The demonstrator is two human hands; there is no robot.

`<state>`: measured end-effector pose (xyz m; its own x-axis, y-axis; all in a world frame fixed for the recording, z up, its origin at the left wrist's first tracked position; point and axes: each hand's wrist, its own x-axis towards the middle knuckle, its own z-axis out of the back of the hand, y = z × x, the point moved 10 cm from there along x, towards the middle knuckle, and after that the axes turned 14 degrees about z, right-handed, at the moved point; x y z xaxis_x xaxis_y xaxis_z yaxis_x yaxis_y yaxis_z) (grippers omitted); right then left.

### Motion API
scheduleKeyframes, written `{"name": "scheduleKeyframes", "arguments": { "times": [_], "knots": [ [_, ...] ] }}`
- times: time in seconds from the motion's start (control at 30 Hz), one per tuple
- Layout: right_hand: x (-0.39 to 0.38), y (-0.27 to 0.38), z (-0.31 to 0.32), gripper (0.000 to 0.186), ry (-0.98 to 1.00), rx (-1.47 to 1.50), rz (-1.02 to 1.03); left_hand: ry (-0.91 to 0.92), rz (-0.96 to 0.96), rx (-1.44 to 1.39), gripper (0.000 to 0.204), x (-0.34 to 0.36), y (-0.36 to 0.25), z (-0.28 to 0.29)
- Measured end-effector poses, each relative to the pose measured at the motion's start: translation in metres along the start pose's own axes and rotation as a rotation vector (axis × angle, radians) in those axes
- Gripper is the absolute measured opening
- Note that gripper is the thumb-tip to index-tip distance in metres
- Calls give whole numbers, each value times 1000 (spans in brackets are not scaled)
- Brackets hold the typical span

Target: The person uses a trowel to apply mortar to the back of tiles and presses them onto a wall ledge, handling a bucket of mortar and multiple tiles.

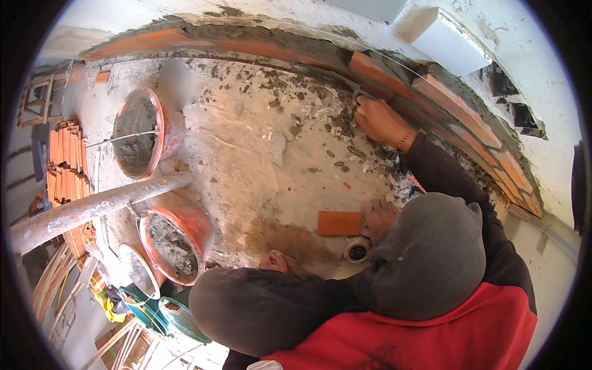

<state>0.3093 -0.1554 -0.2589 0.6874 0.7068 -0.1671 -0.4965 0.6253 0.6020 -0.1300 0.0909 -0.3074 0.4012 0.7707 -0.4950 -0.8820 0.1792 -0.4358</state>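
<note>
The right hand (pixel 379 120), arm (pixel 453 176) outstretched, curls just beside the brick wall (pixel 456 106); whether it grasps anything, I cannot tell.

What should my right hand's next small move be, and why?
Probably sweep the loose rubble beside the right hand away from the foot of the brick wall: the hand is already low there, and grey lumps lie scattered along that edge.
</note>
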Motion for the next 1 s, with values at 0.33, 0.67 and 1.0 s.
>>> {"name": "scheduleKeyframes", "arguments": {
  "times": [0.33, 0.67, 1.0],
  "knots": [
    [-51, 0, 0, 30, -33, 59, 45, -202, -75, 156, 24, 2, 19, 8],
    [-38, -28, 6, 27, 61, 188, -38, -126, -59, 122, 23, 2, 9, 4],
    [-97, -29, 33, 34, -35, 154, -119, -106, -45, 67, 23, 5, 19, 3]
  ]
}}
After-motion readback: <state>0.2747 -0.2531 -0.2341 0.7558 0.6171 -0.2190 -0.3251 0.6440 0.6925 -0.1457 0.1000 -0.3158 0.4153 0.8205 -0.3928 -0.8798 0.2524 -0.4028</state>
